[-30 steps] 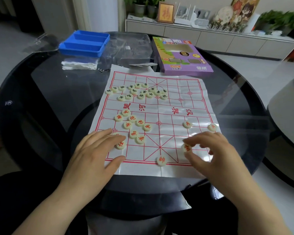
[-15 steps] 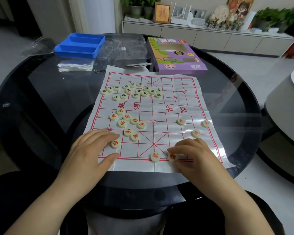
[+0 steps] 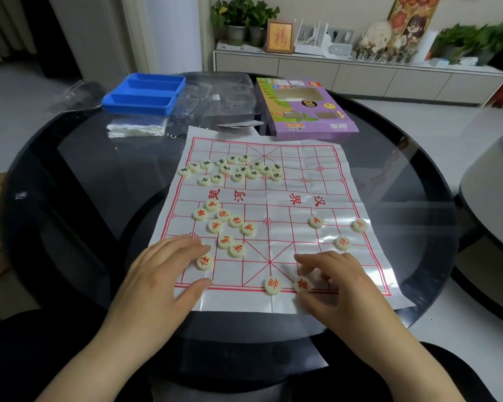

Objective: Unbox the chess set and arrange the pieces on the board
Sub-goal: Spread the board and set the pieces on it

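My right hand (image 3: 340,285) is curled over a red disc (image 3: 302,285), thumb on its near side and fingertips on its far side. It sits on the near edge line of the board (image 3: 346,175), just to the right of the centre piece (image 3: 272,285) and close to touching it. I judge that this disc is as good as placed. My left hand (image 3: 163,274) lies flat and relaxed on the board's near left corner, grasping nothing. The lone marked disc (image 3: 205,262) lies in the gap between its forefinger and thumb, just beside both. That is the relation the next move turns on. The loose red heap (image 3: 224,215) lies on the left half of the board, just beyond my left fingertips and well apart from my right hand, so the left hand is the nearer one for what remains. The discs are round, so there is no long axis to line up with. The lone disc would go rightward along the near edge, toward the free crossing to the left of the centre piece. The black-lettered pieces (image 3: 225,169) are bunched toward the far left of the board, and none of them is set out yet.
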The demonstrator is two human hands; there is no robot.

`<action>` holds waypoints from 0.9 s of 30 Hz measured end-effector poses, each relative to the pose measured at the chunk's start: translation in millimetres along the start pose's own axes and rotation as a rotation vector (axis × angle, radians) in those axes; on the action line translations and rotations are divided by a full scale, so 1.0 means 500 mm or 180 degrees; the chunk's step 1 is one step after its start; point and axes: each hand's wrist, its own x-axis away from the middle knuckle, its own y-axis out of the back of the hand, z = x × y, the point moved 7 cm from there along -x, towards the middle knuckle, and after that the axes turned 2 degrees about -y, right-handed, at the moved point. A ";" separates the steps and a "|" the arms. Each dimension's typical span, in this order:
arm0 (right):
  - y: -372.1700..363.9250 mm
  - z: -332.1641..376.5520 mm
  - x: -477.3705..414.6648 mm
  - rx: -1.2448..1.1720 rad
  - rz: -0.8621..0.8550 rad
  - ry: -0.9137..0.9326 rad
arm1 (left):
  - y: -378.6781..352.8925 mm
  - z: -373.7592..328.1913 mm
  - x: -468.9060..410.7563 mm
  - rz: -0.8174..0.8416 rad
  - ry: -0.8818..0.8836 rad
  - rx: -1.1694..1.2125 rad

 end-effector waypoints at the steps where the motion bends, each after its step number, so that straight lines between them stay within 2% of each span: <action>1: 0.000 0.001 0.002 -0.0026 -0.0043 0.0016 | 0.003 0.001 0.000 -0.0027 0.0064 0.0121; 4: 0.020 -0.001 0.002 -0.0253 -0.0326 0.0014 | 0.008 0.010 -0.005 -0.0070 0.0224 0.0391; 9: 0.062 0.008 -0.032 -0.0255 -0.0258 -0.0107 | 0.026 0.012 -0.057 0.0074 0.0201 0.0409; 17: 0.036 0.040 -0.130 0.0354 0.0628 -0.0315 | 0.041 0.044 -0.158 -0.0116 0.0263 0.0359; 24: -0.033 0.064 -0.202 0.0346 0.0984 -0.0337 | 0.000 0.059 -0.158 0.0586 0.0291 0.1088; 27: -0.048 0.068 -0.216 0.0424 0.1064 -0.0312 | -0.009 0.058 -0.160 0.0736 0.0158 0.0957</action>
